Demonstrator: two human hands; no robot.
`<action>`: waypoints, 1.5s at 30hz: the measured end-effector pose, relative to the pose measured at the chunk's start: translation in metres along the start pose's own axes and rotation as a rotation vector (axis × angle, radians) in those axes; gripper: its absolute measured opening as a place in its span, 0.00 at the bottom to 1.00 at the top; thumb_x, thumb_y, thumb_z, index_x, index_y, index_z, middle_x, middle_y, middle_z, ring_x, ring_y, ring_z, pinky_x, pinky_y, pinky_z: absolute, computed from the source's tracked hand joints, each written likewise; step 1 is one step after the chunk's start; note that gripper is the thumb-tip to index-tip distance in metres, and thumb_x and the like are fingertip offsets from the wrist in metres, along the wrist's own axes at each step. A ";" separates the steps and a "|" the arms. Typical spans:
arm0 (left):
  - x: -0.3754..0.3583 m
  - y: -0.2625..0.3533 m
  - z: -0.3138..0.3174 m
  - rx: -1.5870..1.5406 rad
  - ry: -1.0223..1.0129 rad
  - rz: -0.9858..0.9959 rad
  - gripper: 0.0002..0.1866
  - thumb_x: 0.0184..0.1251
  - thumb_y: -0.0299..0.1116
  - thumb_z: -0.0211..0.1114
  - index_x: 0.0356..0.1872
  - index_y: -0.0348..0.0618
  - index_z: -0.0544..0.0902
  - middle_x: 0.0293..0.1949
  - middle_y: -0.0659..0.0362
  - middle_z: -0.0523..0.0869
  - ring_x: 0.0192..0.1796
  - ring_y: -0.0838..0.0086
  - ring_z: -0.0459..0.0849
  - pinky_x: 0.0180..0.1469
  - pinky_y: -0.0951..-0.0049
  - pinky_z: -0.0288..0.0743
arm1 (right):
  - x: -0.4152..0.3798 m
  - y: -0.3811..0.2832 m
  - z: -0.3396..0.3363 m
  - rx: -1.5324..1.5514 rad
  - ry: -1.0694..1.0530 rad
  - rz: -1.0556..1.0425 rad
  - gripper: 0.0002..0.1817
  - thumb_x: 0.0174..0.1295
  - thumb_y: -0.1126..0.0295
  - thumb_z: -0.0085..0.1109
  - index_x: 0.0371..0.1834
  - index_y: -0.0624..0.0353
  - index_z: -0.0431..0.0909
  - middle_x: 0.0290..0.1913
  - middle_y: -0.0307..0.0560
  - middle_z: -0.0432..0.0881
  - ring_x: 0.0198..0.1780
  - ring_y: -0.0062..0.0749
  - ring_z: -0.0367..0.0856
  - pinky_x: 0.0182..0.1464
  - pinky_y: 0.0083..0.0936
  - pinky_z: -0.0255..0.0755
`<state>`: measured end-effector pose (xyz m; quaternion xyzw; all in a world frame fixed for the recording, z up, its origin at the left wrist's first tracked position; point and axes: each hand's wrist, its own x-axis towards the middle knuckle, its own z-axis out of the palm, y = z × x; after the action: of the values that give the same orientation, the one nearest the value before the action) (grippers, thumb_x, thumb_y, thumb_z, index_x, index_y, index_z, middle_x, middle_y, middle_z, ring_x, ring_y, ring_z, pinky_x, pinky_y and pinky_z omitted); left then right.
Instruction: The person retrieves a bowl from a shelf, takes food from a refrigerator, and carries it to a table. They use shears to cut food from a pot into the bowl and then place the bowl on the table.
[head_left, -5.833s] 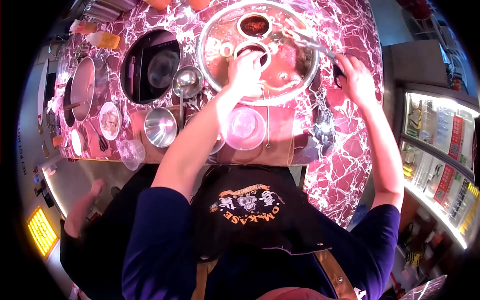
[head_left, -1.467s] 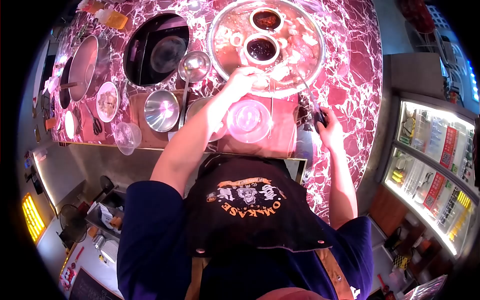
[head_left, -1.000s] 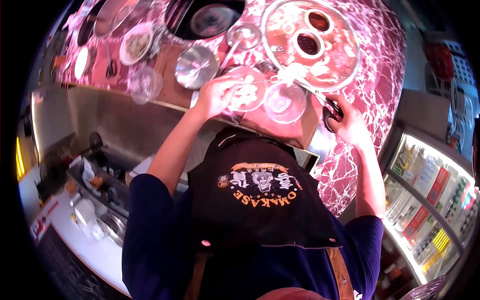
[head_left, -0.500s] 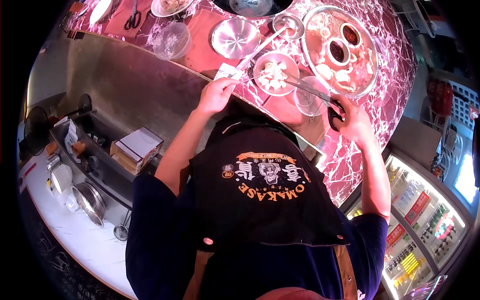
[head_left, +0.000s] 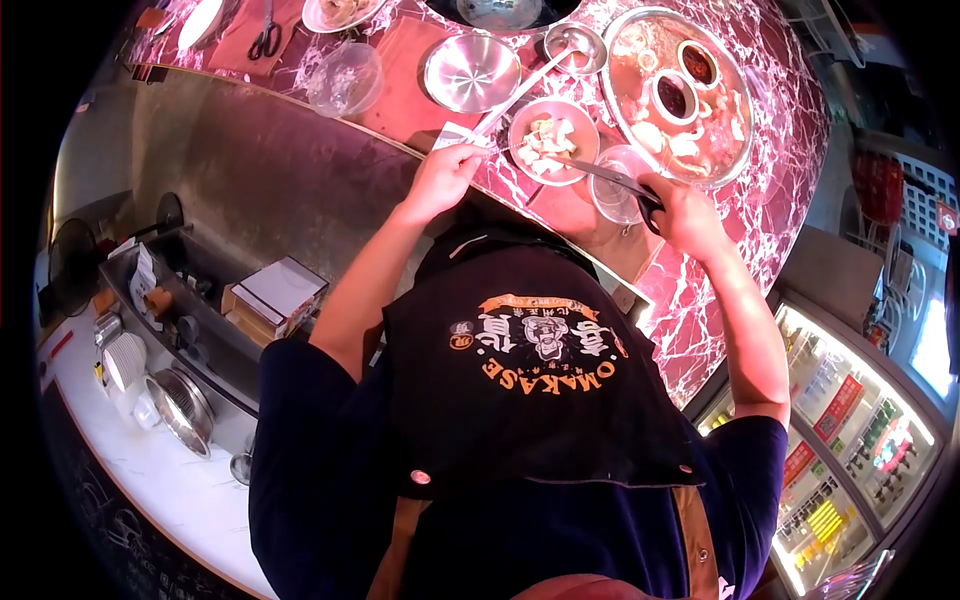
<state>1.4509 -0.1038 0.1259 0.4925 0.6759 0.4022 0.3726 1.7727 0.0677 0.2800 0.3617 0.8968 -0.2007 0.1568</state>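
Note:
My right hand [head_left: 688, 217] grips black-handled scissors [head_left: 612, 178], whose blades reach over a small bowl [head_left: 592, 128]. Pale cut food pieces [head_left: 545, 143] lie in that bowl, close to the blade tips. My left hand [head_left: 445, 182] is closed in a pinch at the counter edge, left of the bowl; a thin line seems to run from its fingers toward the bowl, too faint to name. Just beyond those fingers lies a white packet [head_left: 455, 136]. A ladle [head_left: 575, 48] rests with its long handle slanting down toward my left hand. Under the scissors stands a clear plastic bowl [head_left: 613, 205].
A large round metal tray [head_left: 735, 165] of food in broth holds two dark sauce cups at the right. Left of the ladle sits a shiny steel bowl [head_left: 470, 75], then another clear bowl [head_left: 345, 80]. Further left lie other scissors [head_left: 265, 42].
My right hand has moved left and slightly up, bringing the scissors further into the bowl. Their blades, spread before, now look closed together. My left hand has shifted slightly up.

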 end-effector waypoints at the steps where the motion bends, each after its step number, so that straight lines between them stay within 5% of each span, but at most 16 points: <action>1: 0.000 0.000 0.001 -0.004 0.006 -0.001 0.12 0.71 0.29 0.60 0.49 0.37 0.85 0.41 0.51 0.89 0.42 0.67 0.87 0.47 0.72 0.77 | -0.003 -0.003 -0.006 -0.006 -0.002 -0.004 0.27 0.51 0.73 0.61 0.59 0.52 0.77 0.44 0.58 0.85 0.45 0.53 0.85 0.48 0.43 0.78; 12: -0.013 0.030 0.013 0.205 0.109 0.081 0.10 0.68 0.31 0.60 0.45 0.47 0.87 0.40 0.56 0.88 0.41 0.57 0.87 0.42 0.62 0.80 | 0.007 -0.025 -0.020 0.084 -0.017 0.104 0.29 0.50 0.66 0.64 0.59 0.53 0.76 0.44 0.53 0.87 0.46 0.50 0.86 0.51 0.41 0.77; 22: -0.015 0.015 0.026 0.174 0.123 0.090 0.10 0.71 0.29 0.60 0.47 0.41 0.86 0.40 0.52 0.88 0.39 0.61 0.88 0.42 0.67 0.79 | 0.004 -0.009 -0.009 0.073 -0.031 0.057 0.27 0.52 0.73 0.61 0.59 0.52 0.77 0.45 0.57 0.86 0.47 0.53 0.85 0.51 0.42 0.78; 25: -0.010 0.004 0.021 -0.047 0.084 -0.033 0.11 0.72 0.29 0.60 0.49 0.39 0.86 0.38 0.54 0.89 0.37 0.70 0.86 0.43 0.71 0.77 | -0.017 -0.010 -0.025 0.017 0.105 0.026 0.24 0.51 0.71 0.61 0.55 0.52 0.77 0.45 0.56 0.85 0.46 0.54 0.85 0.47 0.46 0.79; 30: -0.001 0.014 -0.012 0.042 -0.056 -0.056 0.11 0.70 0.30 0.59 0.48 0.40 0.86 0.39 0.52 0.89 0.41 0.66 0.87 0.46 0.70 0.78 | -0.010 -0.003 -0.035 -0.243 0.256 -0.189 0.31 0.47 0.69 0.64 0.59 0.55 0.72 0.42 0.50 0.79 0.47 0.49 0.82 0.49 0.41 0.77; 35: 0.021 0.031 -0.034 0.145 -0.233 0.008 0.11 0.70 0.29 0.59 0.48 0.38 0.86 0.43 0.51 0.89 0.46 0.66 0.87 0.50 0.70 0.77 | 0.016 -0.005 -0.028 -0.367 0.138 -0.177 0.33 0.49 0.66 0.66 0.63 0.48 0.72 0.44 0.49 0.79 0.46 0.45 0.83 0.48 0.38 0.78; 37: 0.028 0.021 -0.035 0.112 -0.254 0.022 0.11 0.70 0.31 0.61 0.47 0.42 0.87 0.44 0.49 0.89 0.49 0.58 0.87 0.51 0.64 0.78 | 0.025 -0.004 -0.023 -0.354 0.155 -0.249 0.37 0.48 0.66 0.66 0.68 0.48 0.70 0.46 0.50 0.79 0.47 0.45 0.83 0.48 0.37 0.79; 45: 0.044 0.004 -0.037 0.010 -0.403 -0.028 0.10 0.70 0.25 0.60 0.48 0.36 0.85 0.43 0.54 0.88 0.48 0.73 0.84 0.53 0.71 0.75 | 0.039 0.024 -0.011 -0.265 0.184 -0.388 0.37 0.47 0.67 0.67 0.66 0.51 0.72 0.46 0.51 0.80 0.48 0.47 0.82 0.50 0.39 0.78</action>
<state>1.4089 -0.0673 0.1398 0.5553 0.5964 0.2869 0.5036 1.7613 0.1117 0.2675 0.1758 0.9784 -0.0740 0.0793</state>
